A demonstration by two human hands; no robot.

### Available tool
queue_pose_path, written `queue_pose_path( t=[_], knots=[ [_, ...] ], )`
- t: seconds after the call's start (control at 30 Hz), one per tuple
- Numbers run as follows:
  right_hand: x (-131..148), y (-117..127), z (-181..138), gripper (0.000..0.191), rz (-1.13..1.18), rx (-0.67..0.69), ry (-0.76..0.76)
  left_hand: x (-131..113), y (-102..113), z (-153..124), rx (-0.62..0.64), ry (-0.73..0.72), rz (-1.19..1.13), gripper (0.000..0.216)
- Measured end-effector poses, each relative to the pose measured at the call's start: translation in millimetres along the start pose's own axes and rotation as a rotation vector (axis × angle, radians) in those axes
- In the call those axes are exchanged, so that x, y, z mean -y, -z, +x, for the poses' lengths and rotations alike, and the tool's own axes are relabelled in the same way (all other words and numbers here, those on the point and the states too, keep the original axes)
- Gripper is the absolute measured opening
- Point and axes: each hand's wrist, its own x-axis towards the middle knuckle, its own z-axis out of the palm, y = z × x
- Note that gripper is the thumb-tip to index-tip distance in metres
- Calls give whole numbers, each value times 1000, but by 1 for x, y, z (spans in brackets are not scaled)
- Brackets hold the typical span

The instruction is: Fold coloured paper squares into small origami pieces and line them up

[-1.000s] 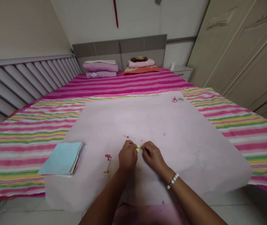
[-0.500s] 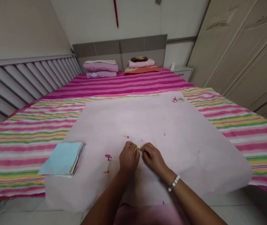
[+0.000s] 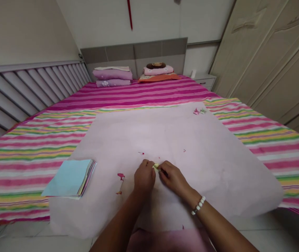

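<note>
Right, both hands are meeting low at the centre of the pale pink sheet (image 3: pixel 191 147). The left hand (image 3: pixel 144 176) and right hand (image 3: pixel 172 176) are pinching a tiny yellow folded paper (image 3: pixel 155 166) between their fingertips, closed tight on it, just above the sheet. Only a sliver of yellow is showing between the fingers. A white bead bracelet (image 3: pixel 198 205) is sitting on the right wrist. At nine o'clock from the hands, well apart, a stack of coloured paper squares (image 3: pixel 69 177) is lying with a light blue sheet on top. Just left of the left hand, a pink scrap (image 3: pixel 121 176) is lying. Far off at one o'clock, two small folded pieces (image 3: pixel 199 111) are resting near the sheet's edge. Underneath, a striped bedspread (image 3: pixel 34 140) is spreading out.
</note>
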Motion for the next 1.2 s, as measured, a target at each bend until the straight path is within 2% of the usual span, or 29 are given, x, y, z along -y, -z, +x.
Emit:
queue_pose_path(
  t=[0.37,0.87,1.07,1.2],
  knots=[
    [2,3,0,18,-5,29,31,-3,1,3,63,16,5,32],
    [-3,13,3,16,90,94,-33,-3,12,11,183,-9,-18,22],
    [-8,15,7,16,72,80,-17,0,5,11,136,-17,-64,23],
    [-16,30,19,14,68,40,-45,10,-2,8,-73,-66,-298,33]
  ],
)
